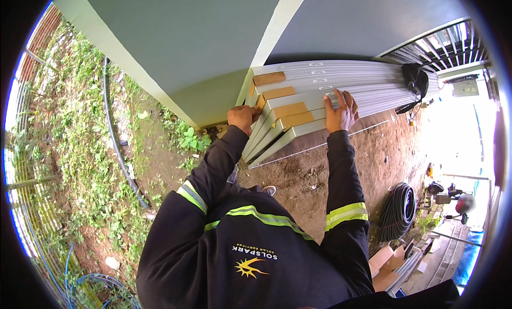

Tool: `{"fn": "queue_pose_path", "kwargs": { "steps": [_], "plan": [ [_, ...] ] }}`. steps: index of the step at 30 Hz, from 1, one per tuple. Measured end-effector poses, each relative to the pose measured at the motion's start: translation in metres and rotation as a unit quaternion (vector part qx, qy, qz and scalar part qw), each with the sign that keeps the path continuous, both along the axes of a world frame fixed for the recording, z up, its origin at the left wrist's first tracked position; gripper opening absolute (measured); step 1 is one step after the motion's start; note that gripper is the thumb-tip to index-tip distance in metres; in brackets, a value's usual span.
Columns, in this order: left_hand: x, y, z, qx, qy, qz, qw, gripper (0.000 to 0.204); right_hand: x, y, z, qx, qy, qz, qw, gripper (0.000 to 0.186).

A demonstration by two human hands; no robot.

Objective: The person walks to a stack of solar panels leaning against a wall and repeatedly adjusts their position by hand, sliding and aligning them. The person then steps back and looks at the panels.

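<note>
Several long grey metal rails (341, 87), with brown cardboard wrapped near their ends (290, 110), lean in a stack against a grey-green wall (181, 37). My left hand (242, 118) grips the near ends of the rails at the wall's corner. My right hand (341, 110) lies flat on top of the stack further along, fingers spread over one rail. Both arms wear dark sleeves with yellow-green reflective bands.
Bare soil (320, 170) lies under the stack. A black hose (114, 138) runs through the weeds on the left, by a wire fence. A coil of black pipe (397, 210), cardboard boxes (386, 266) and more rails sit at the lower right. A dark object (415, 77) rests on the stack's far end.
</note>
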State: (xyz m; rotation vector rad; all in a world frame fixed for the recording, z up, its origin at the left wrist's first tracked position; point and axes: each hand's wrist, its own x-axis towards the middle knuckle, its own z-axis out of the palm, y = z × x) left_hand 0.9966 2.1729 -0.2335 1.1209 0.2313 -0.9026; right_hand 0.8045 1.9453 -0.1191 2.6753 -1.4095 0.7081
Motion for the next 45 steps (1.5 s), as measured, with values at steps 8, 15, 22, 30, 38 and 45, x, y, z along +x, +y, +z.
{"fn": "queue_pose_path", "kwargs": {
  "steps": [8, 15, 22, 30, 38, 45],
  "plan": [
    [-0.001, -0.001, -0.041, -0.071, 0.136, 0.030, 0.988, 0.016, 0.000, 0.000, -0.001, 0.002, -0.004, 0.003, 1.000, 0.056],
    [0.000, 0.005, -0.040, -0.130, 0.148, 0.022, 0.980, 0.019, -0.001, 0.001, 0.001, 0.008, -0.007, 0.006, 1.000, 0.055],
    [-0.018, 0.000, -0.003, -0.074, 0.066, 0.093, 0.991, 0.009, 0.001, 0.002, 0.002, 0.008, 0.005, 0.001, 1.000, 0.056],
    [-0.006, -0.011, -0.001, -0.020, 0.105, 0.071, 0.992, 0.018, 0.001, 0.001, 0.001, 0.005, 0.002, -0.002, 1.000, 0.055],
    [0.009, -0.011, -0.048, -0.122, 0.214, 0.046, 0.968, 0.024, 0.001, 0.000, 0.001, -0.001, 0.003, -0.004, 1.000, 0.055],
    [0.046, 0.045, 0.053, -0.388, 0.107, 0.014, 0.915, 0.024, -0.001, 0.000, 0.000, 0.000, -0.008, 0.009, 1.000, 0.055]
  ]
}}
